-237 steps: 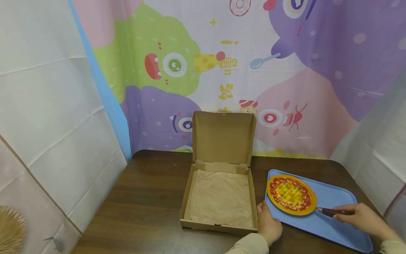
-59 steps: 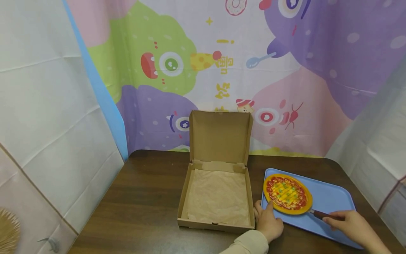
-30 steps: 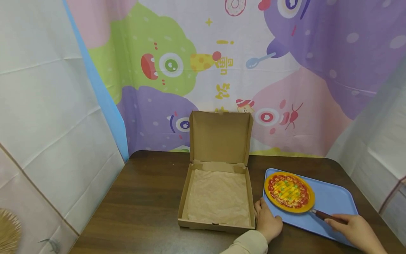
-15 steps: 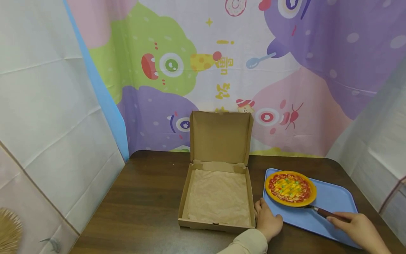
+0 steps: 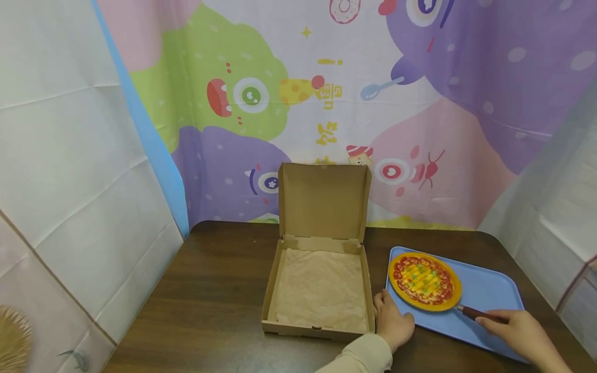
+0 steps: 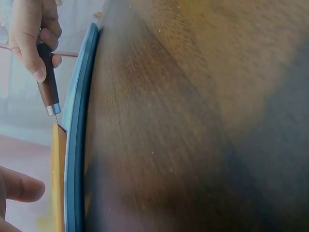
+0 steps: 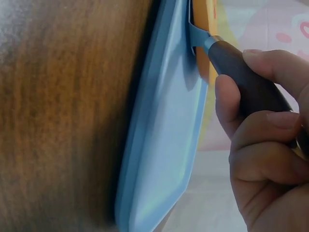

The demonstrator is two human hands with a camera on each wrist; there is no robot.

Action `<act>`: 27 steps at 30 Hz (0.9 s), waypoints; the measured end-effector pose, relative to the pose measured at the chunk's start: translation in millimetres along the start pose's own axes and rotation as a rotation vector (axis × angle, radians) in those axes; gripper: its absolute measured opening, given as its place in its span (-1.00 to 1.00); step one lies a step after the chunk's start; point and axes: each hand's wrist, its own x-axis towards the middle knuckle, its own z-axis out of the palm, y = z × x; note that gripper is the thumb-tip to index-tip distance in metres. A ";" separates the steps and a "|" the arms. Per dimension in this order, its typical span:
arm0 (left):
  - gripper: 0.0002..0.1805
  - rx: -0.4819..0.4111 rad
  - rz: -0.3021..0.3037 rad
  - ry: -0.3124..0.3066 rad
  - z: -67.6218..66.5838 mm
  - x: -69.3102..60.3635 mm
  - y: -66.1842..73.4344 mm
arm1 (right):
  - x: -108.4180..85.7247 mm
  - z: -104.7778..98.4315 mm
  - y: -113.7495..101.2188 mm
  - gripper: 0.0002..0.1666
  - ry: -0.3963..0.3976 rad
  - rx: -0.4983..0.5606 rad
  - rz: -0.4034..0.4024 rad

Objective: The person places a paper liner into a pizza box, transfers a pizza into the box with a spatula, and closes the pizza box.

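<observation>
My right hand (image 5: 517, 329) grips the dark wooden handle of a pizza server (image 7: 251, 84), whose thin metal blade runs under a pizza (image 5: 425, 282). The pizza has an orange crust, red sauce, yellow stripes and green bits. It lies over the left part of a blue tray (image 5: 489, 290); the right wrist view shows a shadow below the blade. How much of the pizza rests on the tray, I cannot tell. My left hand (image 5: 394, 321) lies at the tray's near left edge, fingers extended, beside the box. In the left wrist view its fingers (image 6: 24, 187) are partly visible, the rest out of frame.
Left of the tray stands a cardboard pizza box (image 5: 318, 334), lid (image 5: 325, 202) raised, lined with crumpled brown paper (image 5: 322, 290). Its right wall is close to my left hand. The dark wooden table (image 5: 210, 290) ends at a cartoon-printed curtain (image 5: 233, 62) behind.
My left hand's finger has come off the pizza's edge to the tray's edge since two seconds ago. The pizza and server have shifted slightly back and forth on the tray.
</observation>
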 end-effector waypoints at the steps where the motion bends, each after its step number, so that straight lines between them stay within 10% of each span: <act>1: -0.16 -0.002 0.005 0.004 0.0 0.2 -0.3 | 0.6 -0.7 -0.6 -0.51 -0.005 0.001 0.002; 27: -0.20 -0.051 0.018 0.012 -0.3 0.2 -0.4 | 27.5 6.5 4.0 -0.57 0.017 0.018 -0.037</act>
